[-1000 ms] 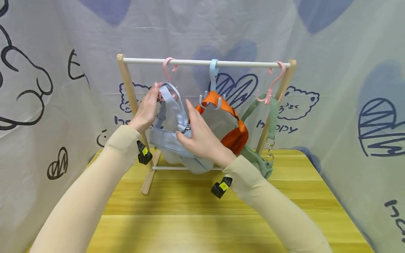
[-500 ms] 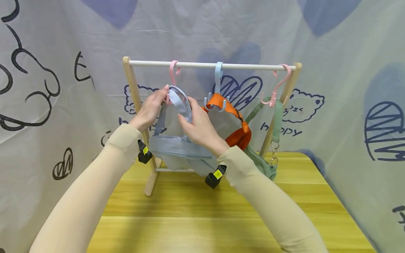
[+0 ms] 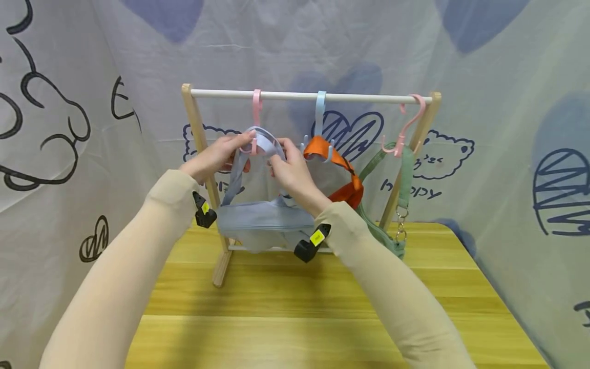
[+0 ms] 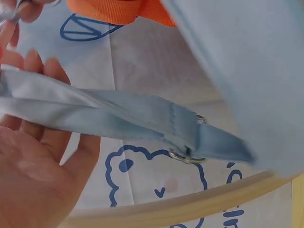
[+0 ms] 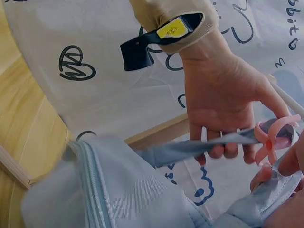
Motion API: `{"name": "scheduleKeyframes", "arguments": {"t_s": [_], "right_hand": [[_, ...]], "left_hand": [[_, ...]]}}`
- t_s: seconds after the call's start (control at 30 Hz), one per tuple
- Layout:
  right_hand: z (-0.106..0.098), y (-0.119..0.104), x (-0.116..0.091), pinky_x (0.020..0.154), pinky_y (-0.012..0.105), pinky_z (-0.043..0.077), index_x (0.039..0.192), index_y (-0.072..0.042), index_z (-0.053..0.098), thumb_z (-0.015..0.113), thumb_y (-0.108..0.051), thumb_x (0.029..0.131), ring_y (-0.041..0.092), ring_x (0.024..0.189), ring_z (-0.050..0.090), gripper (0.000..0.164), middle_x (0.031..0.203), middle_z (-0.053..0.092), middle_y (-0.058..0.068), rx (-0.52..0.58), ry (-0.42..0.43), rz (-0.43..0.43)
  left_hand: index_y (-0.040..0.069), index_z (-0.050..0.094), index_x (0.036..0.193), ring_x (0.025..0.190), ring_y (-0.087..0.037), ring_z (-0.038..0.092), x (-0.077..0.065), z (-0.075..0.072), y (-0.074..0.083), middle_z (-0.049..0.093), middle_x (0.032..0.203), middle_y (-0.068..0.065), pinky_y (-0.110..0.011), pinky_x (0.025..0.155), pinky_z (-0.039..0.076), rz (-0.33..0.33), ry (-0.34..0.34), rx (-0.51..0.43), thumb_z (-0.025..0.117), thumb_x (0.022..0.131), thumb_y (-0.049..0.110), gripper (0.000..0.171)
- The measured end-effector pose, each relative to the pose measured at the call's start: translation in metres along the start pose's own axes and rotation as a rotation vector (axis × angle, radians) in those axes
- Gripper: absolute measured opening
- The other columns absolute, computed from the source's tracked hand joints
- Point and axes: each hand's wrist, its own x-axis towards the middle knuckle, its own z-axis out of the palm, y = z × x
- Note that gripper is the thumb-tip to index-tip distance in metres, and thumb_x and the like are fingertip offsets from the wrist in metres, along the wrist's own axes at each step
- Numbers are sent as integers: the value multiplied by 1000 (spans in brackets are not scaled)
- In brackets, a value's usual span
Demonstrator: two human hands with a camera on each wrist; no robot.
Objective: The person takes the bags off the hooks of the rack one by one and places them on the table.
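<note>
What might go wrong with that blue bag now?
The left hand and right hand hold the strap at the pink hook; if they let go too soon, it might slip off and the blue bag could drop. That pink hook just hangs over the white rod, so a hard tug might swing it. The right hand also looks close to the orange bag, so it might nudge that.

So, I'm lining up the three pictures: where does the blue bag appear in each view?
Head: the blue bag shows just left of centre.
Left wrist: its body, cut off, upper right.
Right wrist: its body fills the lower left.
Shared landmark: the left hand, left of centre in head, lower left in left wrist, right of centre in right wrist.
</note>
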Motion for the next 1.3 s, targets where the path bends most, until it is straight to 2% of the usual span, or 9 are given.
{"name": "scheduleKeyframes", "arguments": {"t_s": [0.17,0.3,0.4,0.53,0.63,0.77,0.97,1.13,1.3], "right_hand": [[-3,2,2,59,24,39,120,-3,60,46,-12,101,14,67,48,26,81,56,3,74,2,11],[-4,4,2,60,26,37,109,-2,61,50,-16,101,13,64,44,19,73,50,1,160,-24,2],[-5,7,0,60,25,37,107,-4,60,53,-18,101,13,63,44,17,71,49,1,174,-41,-4],[-4,10,-1,61,24,37,110,-4,62,59,-17,98,15,67,44,17,76,51,2,99,-29,-44],[-1,10,0,67,24,37,113,-3,63,60,-13,95,15,75,47,21,87,57,5,24,-3,-86],[3,10,1,74,26,38,113,-2,64,60,-11,95,17,85,49,21,98,61,9,-33,18,-112],[1,9,0,78,26,39,112,-3,67,58,-11,96,20,91,52,21,103,63,10,-65,39,-112],[-2,8,-2,78,27,39,116,-3,67,56,-12,98,21,93,53,22,106,63,11,-76,37,-103],[-4,9,-1,75,27,38,117,-3,67,56,-12,99,22,93,52,23,105,62,11,-92,42,-114]], "left_hand": [[15,56,107,65,-11,54,-4,-8,0,58,68,6,-31,68,47,-27,-33,-38,39,101,59,47],[19,55,110,67,-10,53,-7,-16,0,56,68,9,-33,72,44,-1,-93,-102,37,102,52,39],[16,46,124,78,-11,57,-12,-23,0,56,77,8,-37,82,45,31,-165,-121,36,101,38,34],[10,37,137,87,-15,61,-17,-29,2,59,85,6,-39,88,48,41,-188,-102,43,93,13,45],[11,38,141,85,-15,59,-17,-29,7,60,89,4,-36,82,50,38,-133,-31,49,88,3,55],[9,43,142,84,-18,55,-15,-28,15,58,101,-2,-32,77,48,78,-55,101,49,89,-1,55],[9,50,138,93,-24,56,-16,-26,25,62,110,-12,-35,82,46,153,51,290,49,89,0,50],[12,55,133,88,-26,53,-17,-23,31,59,111,-12,-36,78,45,200,154,375,44,89,-4,49],[8,60,127,93,-29,56,-17,-18,35,63,120,-15,-37,76,45,264,269,460,41,91,-6,44]]}}
